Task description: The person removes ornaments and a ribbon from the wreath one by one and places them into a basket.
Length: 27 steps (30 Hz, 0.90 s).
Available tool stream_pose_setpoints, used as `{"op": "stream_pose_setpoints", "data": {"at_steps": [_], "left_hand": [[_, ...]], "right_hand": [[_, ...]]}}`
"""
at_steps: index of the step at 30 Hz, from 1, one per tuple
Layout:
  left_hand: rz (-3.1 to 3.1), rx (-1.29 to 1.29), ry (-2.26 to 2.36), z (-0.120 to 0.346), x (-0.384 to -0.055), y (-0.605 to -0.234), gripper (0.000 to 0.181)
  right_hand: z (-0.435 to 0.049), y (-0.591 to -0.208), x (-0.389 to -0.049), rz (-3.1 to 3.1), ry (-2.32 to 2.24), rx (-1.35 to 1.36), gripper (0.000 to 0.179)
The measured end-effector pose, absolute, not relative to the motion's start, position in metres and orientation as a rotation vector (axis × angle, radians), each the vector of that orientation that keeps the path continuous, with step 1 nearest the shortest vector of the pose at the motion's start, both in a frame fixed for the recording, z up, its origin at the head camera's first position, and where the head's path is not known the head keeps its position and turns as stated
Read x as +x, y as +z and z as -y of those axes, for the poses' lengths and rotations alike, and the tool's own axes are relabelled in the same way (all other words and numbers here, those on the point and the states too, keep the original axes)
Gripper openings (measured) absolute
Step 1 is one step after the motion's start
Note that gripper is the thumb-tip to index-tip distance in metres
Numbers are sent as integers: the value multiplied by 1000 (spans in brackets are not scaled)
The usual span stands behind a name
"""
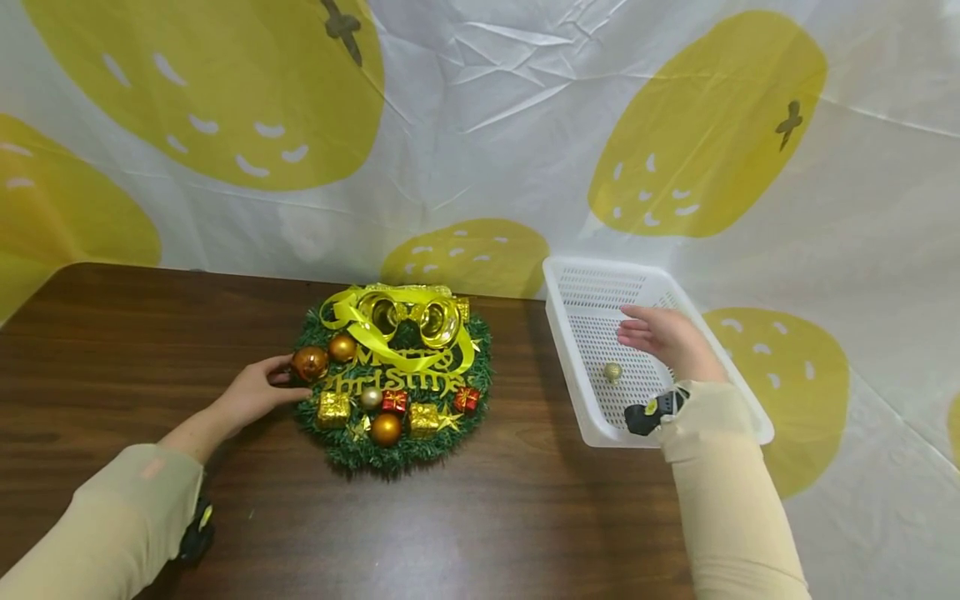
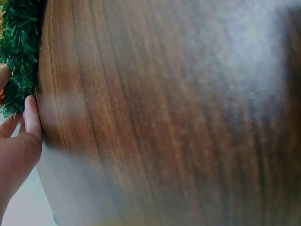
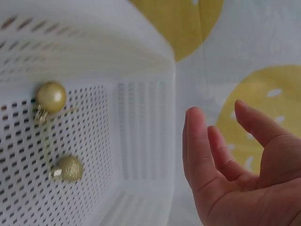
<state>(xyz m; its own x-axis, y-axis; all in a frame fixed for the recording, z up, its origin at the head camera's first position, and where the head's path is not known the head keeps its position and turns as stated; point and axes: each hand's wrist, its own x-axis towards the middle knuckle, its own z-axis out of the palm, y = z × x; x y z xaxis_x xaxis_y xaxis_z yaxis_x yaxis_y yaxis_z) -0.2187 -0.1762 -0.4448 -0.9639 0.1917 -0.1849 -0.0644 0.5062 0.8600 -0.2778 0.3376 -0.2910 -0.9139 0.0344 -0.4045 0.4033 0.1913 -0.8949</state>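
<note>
A green Christmas wreath (image 1: 401, 452) lies on the brown table, decked with gold lettering, yellow ribbon, gold bells (image 1: 437, 323), orange baubles (image 1: 386, 429) and small wrapped boxes. My left hand (image 1: 251, 396) holds the wreath's left edge between thumb and fingers, beside a shiny brown-orange bauble (image 1: 310, 363). In the left wrist view the fingertips meet the green tinsel (image 2: 21, 56). Over the white basket (image 1: 567, 367) my right hand (image 1: 671, 342) hovers with fingers extended and nothing in it. Two gold baubles, one smooth (image 3: 51, 96) and one textured (image 3: 70, 168), lie on the basket floor.
Dark brown wooden table (image 1: 375, 533) extends under everything. A white cloth (image 1: 487, 142) printed with yellow fruit hangs behind the table and down its right side. The basket stands at the table's right, against the cloth. Each wrist wears a black strapped device (image 1: 645, 417).
</note>
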Motion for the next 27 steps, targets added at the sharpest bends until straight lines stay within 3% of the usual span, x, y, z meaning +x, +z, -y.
{"op": "stream_pose_setpoints", "data": {"at_steps": [8, 14, 20, 27], "left_hand": [[-2495, 111, 1438, 177, -218, -445, 83], [-2499, 116, 1440, 176, -218, -445, 83], [-2501, 115, 1435, 176, -217, -445, 84], [-2501, 112, 1437, 176, -218, -446, 83]], "right_hand": [[-291, -284, -277, -2187, -1882, 277, 57], [-257, -285, -274, -2163, -1958, 164, 23], [-224, -295, -269, -2127, -1930, 50, 37], [-193, -309, -263, -2065, -1903, 4, 36]]}}
